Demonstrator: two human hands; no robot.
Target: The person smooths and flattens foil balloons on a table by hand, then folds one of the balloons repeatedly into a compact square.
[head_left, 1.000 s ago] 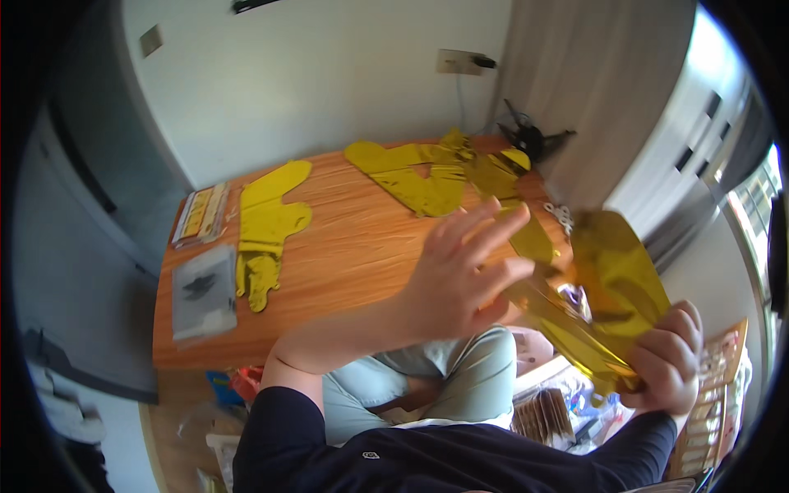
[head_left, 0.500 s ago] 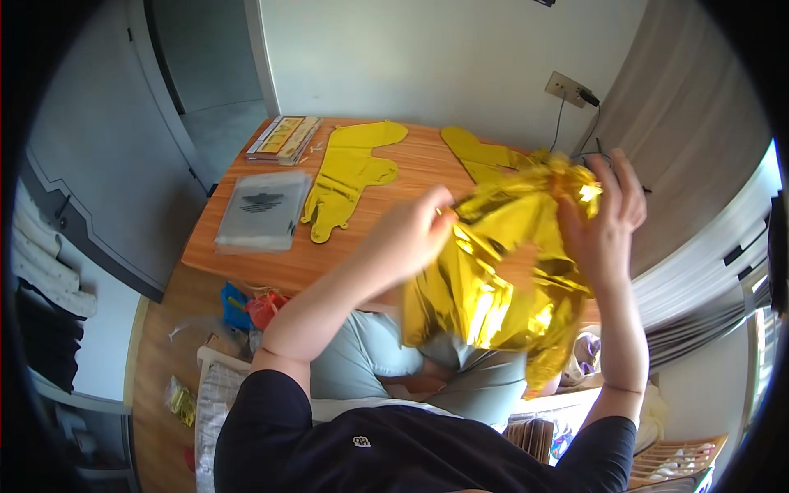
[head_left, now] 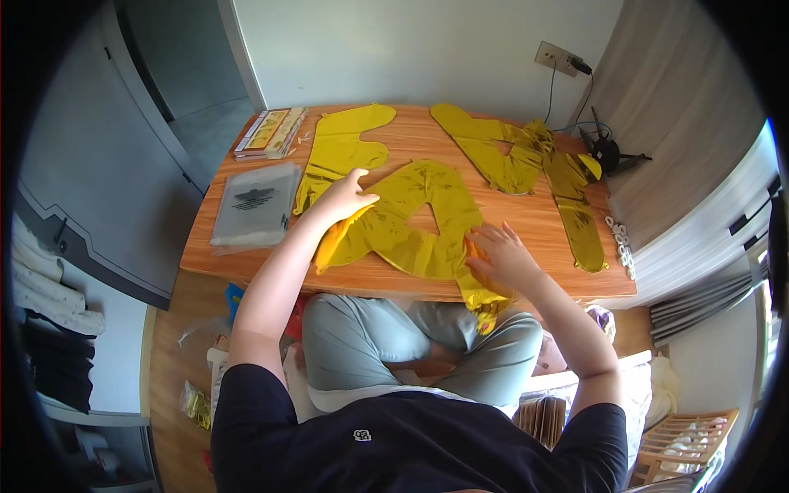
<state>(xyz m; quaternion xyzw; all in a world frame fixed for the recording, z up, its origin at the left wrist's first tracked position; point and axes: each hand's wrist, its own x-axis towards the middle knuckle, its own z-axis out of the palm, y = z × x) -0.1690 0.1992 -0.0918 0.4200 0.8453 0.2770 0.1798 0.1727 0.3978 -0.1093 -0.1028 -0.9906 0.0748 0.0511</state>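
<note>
A flat gold foil balloon, shaped like a letter with a triangular hole, lies on the wooden table in front of me. At its left side is my left hand, thumb and forefinger apart, just above a turned-up edge of the foil. My right hand rests with fingers stretched out on the balloon's right leg. That leg's crumpled end hangs over the table's near edge. Beyond my left hand lies a second gold foil balloon. Two more, a holed one and a long narrow one, lie farther right.
On the table's left are a stack of clear plastic bags and a pile of printed cards. A black device with antennas and a white coiled cord lie along the right side. A plug sits in the wall socket.
The crumpled foil balloon, held up in both hands before, now lies spread on the table. Both hands have come down onto or near it, and their fingers have opened.
</note>
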